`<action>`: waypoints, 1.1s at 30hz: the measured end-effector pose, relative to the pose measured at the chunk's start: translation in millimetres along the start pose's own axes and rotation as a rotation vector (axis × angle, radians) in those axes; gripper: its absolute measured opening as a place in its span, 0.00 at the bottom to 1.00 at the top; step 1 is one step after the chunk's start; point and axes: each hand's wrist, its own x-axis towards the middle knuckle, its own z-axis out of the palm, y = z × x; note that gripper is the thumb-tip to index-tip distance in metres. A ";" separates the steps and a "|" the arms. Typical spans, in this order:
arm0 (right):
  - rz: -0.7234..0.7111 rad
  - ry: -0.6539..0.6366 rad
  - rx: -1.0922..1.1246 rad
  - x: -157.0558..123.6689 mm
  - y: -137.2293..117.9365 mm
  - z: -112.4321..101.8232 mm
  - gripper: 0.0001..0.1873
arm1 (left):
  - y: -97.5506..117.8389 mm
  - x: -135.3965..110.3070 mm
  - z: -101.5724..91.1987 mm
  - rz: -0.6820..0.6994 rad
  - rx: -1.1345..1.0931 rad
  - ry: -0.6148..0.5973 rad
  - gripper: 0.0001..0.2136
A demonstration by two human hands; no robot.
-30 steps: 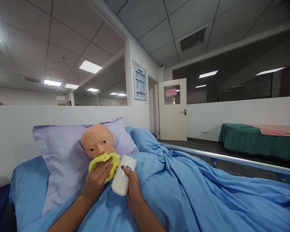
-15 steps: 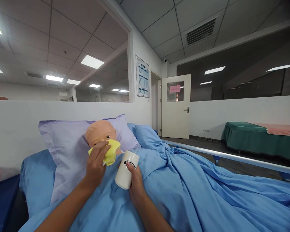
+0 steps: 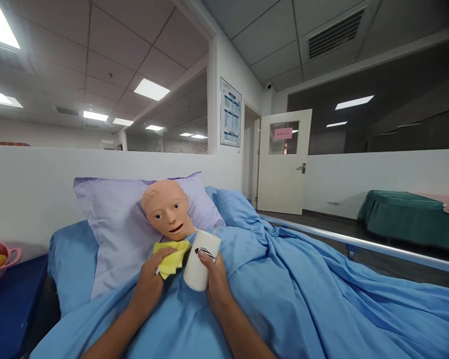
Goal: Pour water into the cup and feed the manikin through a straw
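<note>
A manikin head [image 3: 167,209] lies on a lilac pillow [image 3: 115,224] in a bed under a blue sheet [image 3: 284,284]. My left hand [image 3: 149,281] is closed on a folded yellow cloth [image 3: 171,255], held just below the manikin's chin. Beside it, my right hand [image 3: 217,281] grips a white cup [image 3: 201,259] with a dark mark, upright and close to the manikin's neck. The manikin's face is uncovered.
A pink bowl [image 3: 7,259] with something yellow in it stands on a dark blue surface [image 3: 7,304] at the left. A metal bed rail [image 3: 359,244] runs along the right side. Beyond it are a green-covered bed [image 3: 407,219] and a white door [image 3: 282,162].
My left hand has brought the yellow cloth down from the manikin's face to below its chin. The cup has stayed near the neck. The view has shifted left, showing the pink bowl.
</note>
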 end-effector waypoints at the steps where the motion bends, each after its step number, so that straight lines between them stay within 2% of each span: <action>1: -0.001 -0.013 -0.025 0.3 1.4 -0.4 0.30 | 9.8 -2.0 -3.5 -0.165 -0.132 0.090 0.13; 3: -0.006 -0.053 -0.075 0.2 3.8 -0.7 0.33 | 24.4 -4.3 -7.5 -0.454 -0.391 0.289 0.17; 5: -0.008 -0.100 -0.120 -1.4 5.1 -0.3 0.34 | 27.3 -5.4 -7.7 -0.625 -0.599 0.396 0.20; 10: -0.009 -0.228 -0.220 -7.6 4.7 -0.4 0.32 | -6.6 -11.5 -4.2 -0.779 -0.939 0.306 0.17; 13: 0.023 -0.324 -0.279 -9.1 4.5 -1.8 0.30 | -23.2 -17.4 -8.0 -0.781 -1.095 0.257 0.19; 18: 0.080 -0.393 -0.337 -12.0 1.3 -1.1 0.31 | -24.4 -21.8 -14.9 -0.795 -1.202 0.212 0.21; 23: 0.116 -0.391 -0.368 -13.6 -0.8 -0.5 0.30 | -25.1 -23.7 -14.9 -0.782 -1.225 0.251 0.21; 26: 0.122 -0.354 -0.378 -12.1 0.4 -0.9 0.30 | -25.9 -25.0 -14.9 -0.786 -1.238 0.251 0.21; 33: 0.159 -0.357 -0.348 -9.0 -0.1 0.4 0.29 | -24.5 -25.2 -14.6 -0.774 -1.249 0.249 0.22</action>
